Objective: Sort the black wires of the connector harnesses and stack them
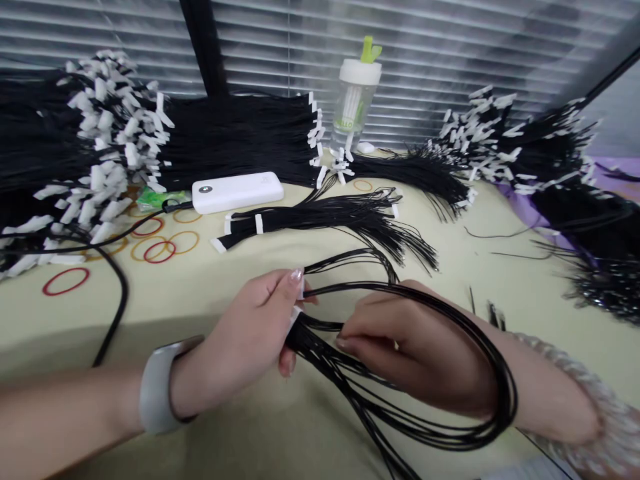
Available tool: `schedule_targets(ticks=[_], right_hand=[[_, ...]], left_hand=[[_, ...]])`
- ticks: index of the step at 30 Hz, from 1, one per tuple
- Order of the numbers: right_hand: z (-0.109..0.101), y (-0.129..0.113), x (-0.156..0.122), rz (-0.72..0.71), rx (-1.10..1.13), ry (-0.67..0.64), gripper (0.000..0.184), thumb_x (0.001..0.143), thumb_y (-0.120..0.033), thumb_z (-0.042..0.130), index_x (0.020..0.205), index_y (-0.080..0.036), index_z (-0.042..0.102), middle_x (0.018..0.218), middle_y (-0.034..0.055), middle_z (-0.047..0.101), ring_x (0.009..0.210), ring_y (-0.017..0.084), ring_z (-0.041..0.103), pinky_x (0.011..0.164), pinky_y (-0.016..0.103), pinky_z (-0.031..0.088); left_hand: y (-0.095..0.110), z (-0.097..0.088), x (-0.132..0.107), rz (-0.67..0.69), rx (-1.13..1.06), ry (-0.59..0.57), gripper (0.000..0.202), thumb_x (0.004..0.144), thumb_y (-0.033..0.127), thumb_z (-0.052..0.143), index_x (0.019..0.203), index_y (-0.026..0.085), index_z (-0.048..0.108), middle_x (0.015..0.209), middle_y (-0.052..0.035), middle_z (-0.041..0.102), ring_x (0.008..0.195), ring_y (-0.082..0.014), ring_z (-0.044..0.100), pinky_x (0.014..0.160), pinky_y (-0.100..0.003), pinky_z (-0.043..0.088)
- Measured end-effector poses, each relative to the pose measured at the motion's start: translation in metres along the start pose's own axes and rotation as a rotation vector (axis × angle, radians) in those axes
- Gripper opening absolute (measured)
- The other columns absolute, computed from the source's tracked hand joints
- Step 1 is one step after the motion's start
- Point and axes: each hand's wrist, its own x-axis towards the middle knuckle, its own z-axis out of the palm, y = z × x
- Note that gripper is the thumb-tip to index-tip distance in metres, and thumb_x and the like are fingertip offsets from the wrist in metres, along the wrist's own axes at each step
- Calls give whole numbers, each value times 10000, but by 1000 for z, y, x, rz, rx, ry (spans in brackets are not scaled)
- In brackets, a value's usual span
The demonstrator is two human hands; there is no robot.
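My left hand (250, 337) pinches the white-tagged end of a bunch of thin black cords (380, 400) between thumb and fingers. My right hand (415, 353) is closed on the same cords just right of the tags, and the cords loop around its wrist and back. A grey band sits on my left wrist, a pale beaded bracelet on my right. Another tied bundle of black cords (325, 217) with white tags lies on the beige table (210, 300) just beyond my hands.
Big piles of black tagged cords (100, 133) fill the back left and the back right (540, 147). A white power bank (237, 192), a black cable (117, 300), coloured rubber bands (160, 252) and a clear bottle with a white lid (355, 100) are behind.
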Motion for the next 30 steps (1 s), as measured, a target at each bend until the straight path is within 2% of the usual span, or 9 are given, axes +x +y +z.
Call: schedule_targets(ticks=[2,5,11,17,22,24,26,28,30], right_hand=[[6,-3,3,43,55,-67,249,850,-245,429,664,-172,578,600,-14,568,539,63,455,509,199,329],[6,-9,7,86,167,-96,296,868,-291,400,632,-175,536,579,-28,549,527,58,449,496,192,329],[3,-16,10,21,307,-74,207,819,-106,411,650,-179,506,583,-69,491,534,28,417,497,139,317],[11,-18,12,74,121,-80,231,846,-200,391,628,-176,465,548,-70,453,500,36,362,483,163,273],[10,-13,11,28,22,-34,164,754,-124,430,598,-163,460,542,-65,450,503,37,331,489,175,259],[1,-3,8,34,-84,-14,153,685,-99,466,540,-149,457,500,-58,418,482,37,303,468,189,240],[-14,9,4,85,-157,-2,150,674,-113,493,534,-156,518,457,-57,408,448,35,290,438,192,230],[-32,23,2,207,-99,101,118,720,-188,529,654,-178,626,511,-40,515,441,37,376,408,173,273],[-48,36,2,336,-45,448,121,724,-213,569,770,-166,671,604,1,601,488,61,484,435,186,349]], left_hand=[[0,0,0,-2,-7,-8,373,844,503,338,746,188,512,435,78,452,268,-43,418,288,-134,323],[-1,-1,-1,-6,-7,-13,381,837,522,334,732,192,492,467,79,452,269,-38,421,285,-133,334],[-2,1,-3,17,44,-23,378,841,528,307,755,202,480,558,60,495,297,-46,438,298,-156,364],[-1,-2,-7,267,276,32,353,870,433,319,635,189,416,562,49,425,445,-65,459,378,-146,388],[-1,-3,-3,224,247,-8,339,868,432,318,641,197,411,492,72,409,346,-66,462,329,-156,383],[-1,-3,-2,202,225,-10,336,865,435,323,652,200,434,433,79,402,325,-72,466,320,-151,372],[-1,-3,-2,178,207,-2,346,860,448,324,650,201,444,389,81,396,308,-76,457,308,-146,358],[-1,-3,-2,158,180,2,355,853,463,327,641,201,437,394,80,399,303,-76,453,299,-147,363],[-1,-3,-2,153,157,3,358,847,474,332,635,201,426,420,80,400,304,-73,452,296,-150,377]])
